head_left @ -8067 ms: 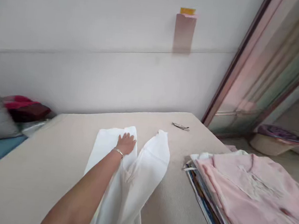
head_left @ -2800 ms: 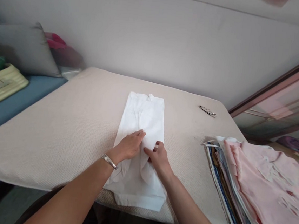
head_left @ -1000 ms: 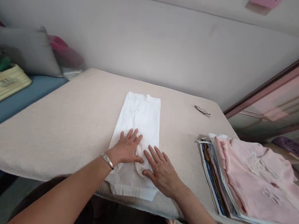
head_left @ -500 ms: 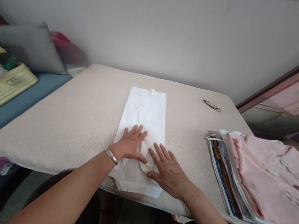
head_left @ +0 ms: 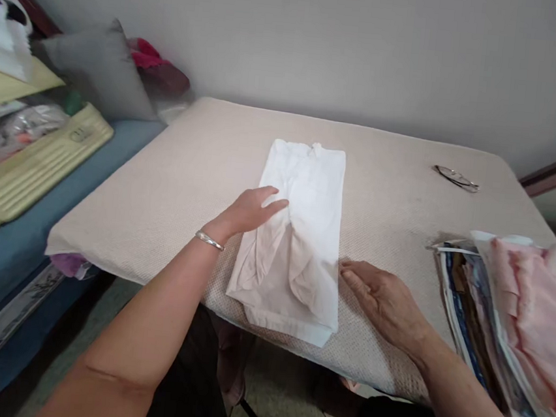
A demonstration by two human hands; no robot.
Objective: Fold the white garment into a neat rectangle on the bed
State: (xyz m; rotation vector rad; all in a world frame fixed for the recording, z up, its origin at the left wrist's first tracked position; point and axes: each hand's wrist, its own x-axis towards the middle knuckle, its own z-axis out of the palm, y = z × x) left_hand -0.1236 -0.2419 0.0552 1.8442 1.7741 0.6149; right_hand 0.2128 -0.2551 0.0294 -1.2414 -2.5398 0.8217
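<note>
A white garment (head_left: 299, 237), folded into a long narrow strip, lies on the beige padded table (head_left: 172, 185). Its near end reaches the table's front edge. My left hand (head_left: 251, 209), with a silver bracelet at the wrist, hovers flat over the garment's left side, fingers apart. My right hand (head_left: 380, 297) rests on the table just right of the garment, fingertips touching its right edge. Neither hand grips anything.
A stack of folded clothes with a pink garment (head_left: 528, 311) on top sits at the right. Eyeglasses (head_left: 455, 178) lie at the far right of the table. At the left stand a grey cushion (head_left: 99, 67), a yellow case (head_left: 36, 162) and a blue surface (head_left: 3, 254).
Both hands lifted off the garment's middle where they were pressing it flat. My right hand slid off to its right edge; my left rose to its left side. The view shifted left.
</note>
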